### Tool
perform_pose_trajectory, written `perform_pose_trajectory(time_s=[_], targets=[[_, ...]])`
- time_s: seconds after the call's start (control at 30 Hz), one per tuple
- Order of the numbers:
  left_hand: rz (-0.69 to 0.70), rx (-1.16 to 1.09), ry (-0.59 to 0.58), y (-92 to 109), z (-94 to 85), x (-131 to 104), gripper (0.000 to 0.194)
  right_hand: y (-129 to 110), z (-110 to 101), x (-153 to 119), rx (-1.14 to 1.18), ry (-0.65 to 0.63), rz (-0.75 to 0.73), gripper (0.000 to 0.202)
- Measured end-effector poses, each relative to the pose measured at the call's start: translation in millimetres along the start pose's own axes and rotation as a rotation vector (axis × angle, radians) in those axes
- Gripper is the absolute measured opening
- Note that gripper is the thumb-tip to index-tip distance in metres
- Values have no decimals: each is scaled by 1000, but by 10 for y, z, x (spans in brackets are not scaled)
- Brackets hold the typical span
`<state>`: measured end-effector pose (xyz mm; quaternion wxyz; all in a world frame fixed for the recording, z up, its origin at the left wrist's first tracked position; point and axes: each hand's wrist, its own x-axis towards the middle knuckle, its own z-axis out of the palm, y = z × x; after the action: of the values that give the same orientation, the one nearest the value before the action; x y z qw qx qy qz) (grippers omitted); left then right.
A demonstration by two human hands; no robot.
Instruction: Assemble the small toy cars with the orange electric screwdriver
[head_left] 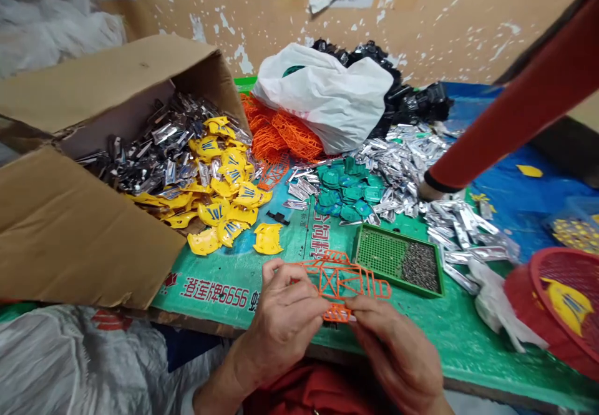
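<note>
An orange plastic lattice frame is held above the table's front edge. My left hand pinches its left side between thumb and fingers. On the lower right of the frame, my right hand grips with thumb and fingertips; part of that grip is hidden. A small shiny bit shows by the right thumb, too small to name. Just beyond the frame lies a green tray holding a heap of small metal screws. A yellow molded part rests near my left hand.
At left, a cardboard box spills silver pieces and yellow parts. Farther back are orange lattice frames, a white bag, teal parts and silver pieces. A red pole and red basket stand right.
</note>
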<state>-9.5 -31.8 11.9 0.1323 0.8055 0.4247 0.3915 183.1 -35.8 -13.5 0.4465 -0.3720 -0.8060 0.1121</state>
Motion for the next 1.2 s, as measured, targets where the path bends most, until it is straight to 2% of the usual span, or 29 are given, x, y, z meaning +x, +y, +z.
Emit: perform_pose_trajectory(time_s=[0.17,0.33,0.6,0.67,0.8,0.87,1.0,1.07,1.17,1.2], targets=[[51,-19,13,-49,-24,-49,22,-52,34,-43,-183,169,-17,12],[93,19,-1,-77,-7,-84,26,-68,14,-46,-211,162,-38,8],[132,-72,-1,-100,11,-40,21,-56,9,-44,-114,173,-30,9],[140,-76,-32,-99,8,-34,22,-41,13,-52,-72,125,-29,12],[133,-56,-94,-90,7,-19,23,-16,-5,-38,80,-106,6,18],[107,-10,-119,-75,8,-6,20,-7,-25,-10,136,-175,39,18],[-53,17,-192,-9,-14,45,13,27,-55,84,256,-275,142,16],[-261,-90,-285,29,-47,91,9,50,-66,157,382,-350,278,21],[-671,-350,-516,56,-112,186,4,76,-80,293,619,-513,558,27],[-758,-439,-594,55,-132,220,9,82,-85,341,681,-560,639,27]])
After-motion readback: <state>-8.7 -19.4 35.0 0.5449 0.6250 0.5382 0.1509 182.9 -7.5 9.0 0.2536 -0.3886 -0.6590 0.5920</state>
